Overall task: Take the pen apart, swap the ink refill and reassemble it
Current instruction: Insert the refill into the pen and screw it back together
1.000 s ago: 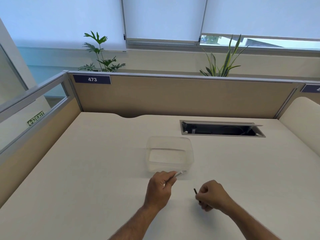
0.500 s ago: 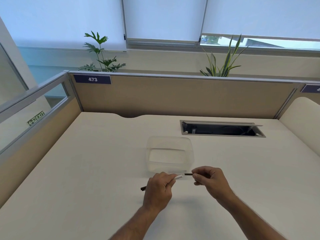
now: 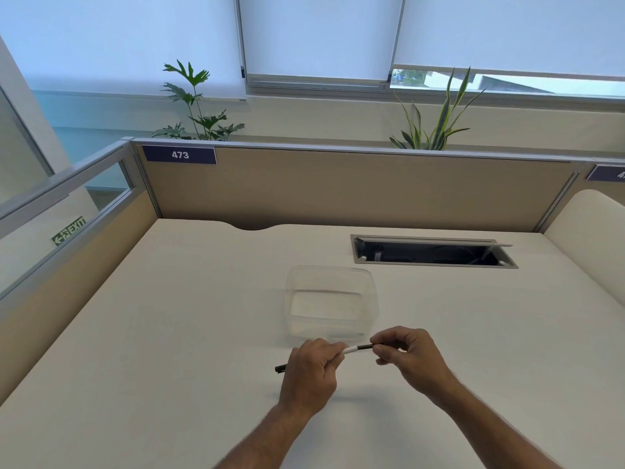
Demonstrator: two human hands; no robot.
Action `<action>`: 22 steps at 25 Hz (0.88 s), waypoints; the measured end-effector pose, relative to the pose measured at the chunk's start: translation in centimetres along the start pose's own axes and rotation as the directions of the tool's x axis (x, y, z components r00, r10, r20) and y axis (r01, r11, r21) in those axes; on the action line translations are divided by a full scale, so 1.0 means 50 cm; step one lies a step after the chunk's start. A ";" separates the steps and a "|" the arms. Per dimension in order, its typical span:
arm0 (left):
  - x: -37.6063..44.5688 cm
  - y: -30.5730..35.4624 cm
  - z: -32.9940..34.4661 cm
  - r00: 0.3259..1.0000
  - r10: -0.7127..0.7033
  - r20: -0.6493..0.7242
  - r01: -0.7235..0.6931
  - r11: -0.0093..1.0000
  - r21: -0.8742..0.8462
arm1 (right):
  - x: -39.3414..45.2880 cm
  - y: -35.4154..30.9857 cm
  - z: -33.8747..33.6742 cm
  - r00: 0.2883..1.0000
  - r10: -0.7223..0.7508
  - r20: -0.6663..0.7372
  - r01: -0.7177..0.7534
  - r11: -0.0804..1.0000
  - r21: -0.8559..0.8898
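A slim pen (image 3: 353, 349) with a white barrel is held level above the desk. My left hand (image 3: 313, 374) is wrapped around the barrel, and a black end (image 3: 280, 368) sticks out past it on the left. My right hand (image 3: 407, 353) pinches the black piece (image 3: 365, 347) at the barrel's right end between thumb and fingers. Whether that piece is seated in the barrel is hidden by my fingers. No separate refill is visible.
A clear plastic container (image 3: 331, 302) stands just beyond my hands. Farther back right is an open cable slot (image 3: 429, 253) in the desk (image 3: 169, 333). Partition walls with a label reading 473 (image 3: 179, 155) close the back and left sides.
My right hand has come up from the desk with the black piece and met the right end of the white barrel. My left hand has stayed put, and the pen's black left end now shows.
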State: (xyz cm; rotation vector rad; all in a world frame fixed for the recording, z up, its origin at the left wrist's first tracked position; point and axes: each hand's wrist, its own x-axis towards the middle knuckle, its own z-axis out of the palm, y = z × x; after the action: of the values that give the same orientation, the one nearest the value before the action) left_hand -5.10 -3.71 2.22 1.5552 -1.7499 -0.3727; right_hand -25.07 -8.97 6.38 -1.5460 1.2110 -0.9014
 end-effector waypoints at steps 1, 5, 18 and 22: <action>0.000 0.000 0.000 1.000 0.004 0.000 -0.004 1.000 0.002 | 0.001 0.001 0.000 1.000 -0.005 0.005 0.006 1.000 -0.013; 0.000 0.000 0.002 1.000 0.019 0.010 -0.019 1.000 0.005 | 0.001 0.001 0.001 0.999 -0.035 0.036 0.038 0.995 -0.090; 0.000 0.001 -0.007 0.981 -0.007 0.194 0.037 0.988 -0.147 | -0.006 0.022 0.015 0.989 -0.034 0.147 0.054 0.990 -0.129; 0.004 -0.006 -0.014 0.956 -0.021 0.292 0.068 0.986 -0.154 | -0.011 0.032 0.010 0.971 -0.013 0.238 0.020 0.999 -0.028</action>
State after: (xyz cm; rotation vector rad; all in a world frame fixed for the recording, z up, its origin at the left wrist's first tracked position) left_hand -4.42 -3.80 2.58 1.4808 -1.8516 -0.7810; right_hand -25.17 -8.45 4.72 -1.6385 1.0448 -0.6874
